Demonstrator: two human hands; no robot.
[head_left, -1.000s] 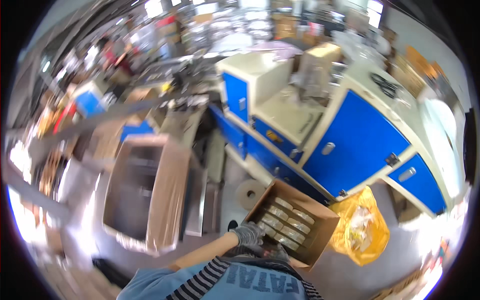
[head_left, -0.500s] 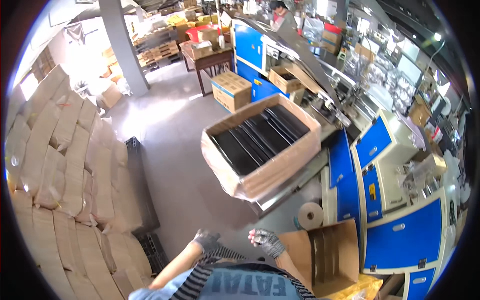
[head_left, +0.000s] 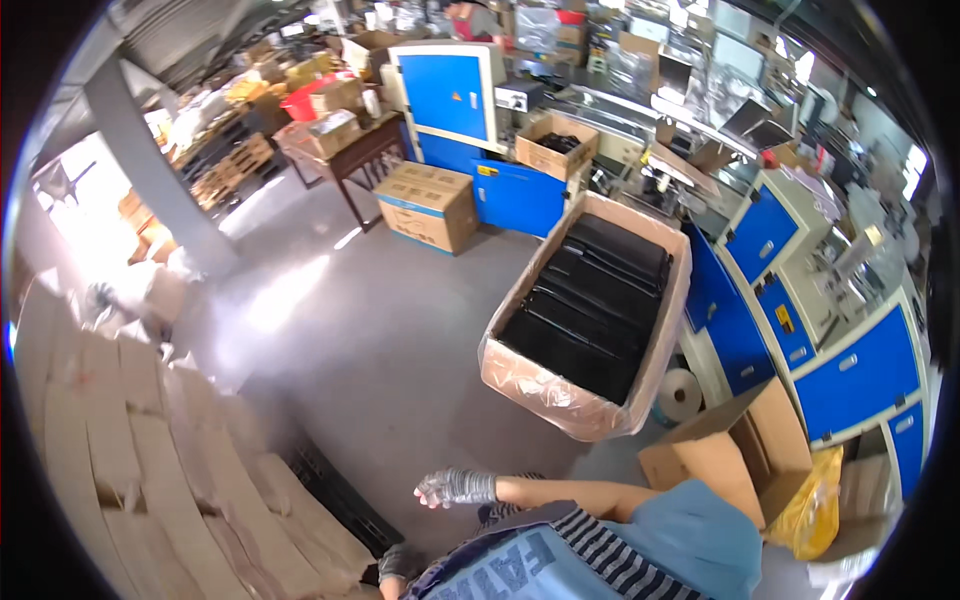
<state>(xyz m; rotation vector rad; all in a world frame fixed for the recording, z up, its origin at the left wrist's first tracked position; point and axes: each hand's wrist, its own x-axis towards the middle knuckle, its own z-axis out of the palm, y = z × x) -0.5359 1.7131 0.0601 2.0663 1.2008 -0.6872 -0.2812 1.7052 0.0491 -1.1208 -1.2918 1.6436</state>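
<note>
My right hand (head_left: 455, 488), in a grey fingerless glove, reaches leftward across my body. Its bare fingertips are loosely bent and apart, and nothing shows in them. My left hand (head_left: 398, 565), also gloved in grey, hangs low by my left side, close to the stacked brown bundles (head_left: 200, 450); its fingers are hidden. Neither hand touches the large plastic-lined carton (head_left: 560, 385) ahead to the right. Rows of glossy black packets (head_left: 590, 300) fill that carton.
A black pallet (head_left: 340, 495) lies beside the bundles. Right of me are an open carton (head_left: 715, 450), a yellow bag (head_left: 808, 510), a white roll (head_left: 680, 393) and blue-and-cream machine cabinets (head_left: 860, 375). Farther off stand a closed carton (head_left: 428, 208), a wooden table (head_left: 345, 155) and a person (head_left: 472, 20).
My view has turned left, so the large carton sits farther right. My right hand has swung across to the left. My left hand has dropped lower toward the bundles.
</note>
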